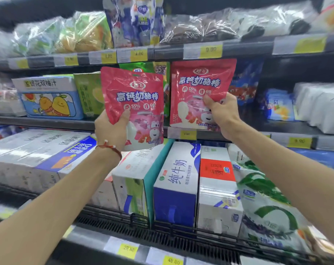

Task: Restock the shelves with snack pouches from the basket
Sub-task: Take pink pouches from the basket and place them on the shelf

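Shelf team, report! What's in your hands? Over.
Left hand grips red pouch, held up. Right hand pinches second red pouch at middle shelf. Green pouch stands behind.

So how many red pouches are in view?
2. The first pouch is held in the left hand; the second pouch stands at the middle shelf, pinched by the right hand. More may hide behind.

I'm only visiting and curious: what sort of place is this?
Probably a grocery shop: shelves bear yellow price tags, milk cartons stand in rows, the left hand grips the left pouch, the right hand pinches the right pouch.
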Tool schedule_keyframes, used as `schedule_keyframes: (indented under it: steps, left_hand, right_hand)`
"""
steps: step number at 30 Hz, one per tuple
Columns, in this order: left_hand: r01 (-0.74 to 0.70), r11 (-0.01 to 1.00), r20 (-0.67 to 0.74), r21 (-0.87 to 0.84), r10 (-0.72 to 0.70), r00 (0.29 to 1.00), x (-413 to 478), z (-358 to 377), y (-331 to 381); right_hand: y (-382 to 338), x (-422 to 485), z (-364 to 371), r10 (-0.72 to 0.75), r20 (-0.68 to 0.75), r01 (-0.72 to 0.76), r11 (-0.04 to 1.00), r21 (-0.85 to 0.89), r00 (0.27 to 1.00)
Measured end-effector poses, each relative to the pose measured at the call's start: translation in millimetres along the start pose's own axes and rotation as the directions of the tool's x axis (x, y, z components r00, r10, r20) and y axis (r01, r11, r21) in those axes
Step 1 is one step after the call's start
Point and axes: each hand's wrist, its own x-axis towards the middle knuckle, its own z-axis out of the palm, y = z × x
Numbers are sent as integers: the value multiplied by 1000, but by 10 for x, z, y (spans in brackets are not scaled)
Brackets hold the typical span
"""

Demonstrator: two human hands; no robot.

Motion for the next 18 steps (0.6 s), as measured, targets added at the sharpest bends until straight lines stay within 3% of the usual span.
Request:
schedule_keyframes:
  steps: [7, 15, 18]
  left_hand:
    - [-13, 999, 27, 37, 12, 1000, 197, 247, 11]
    - [6, 999, 105, -44, -2, 994, 206, 511, 0]
    - [53, 994, 157, -98, -37, 987, 140, 686, 56]
  right_hand:
    - [248, 409, 35, -38, -3, 37, 996, -84, 999]
    - [382, 474, -109, 56, 67, -57, 998, 3, 996]
    - [344, 348, -289, 38, 26, -35, 995, -93, 999]
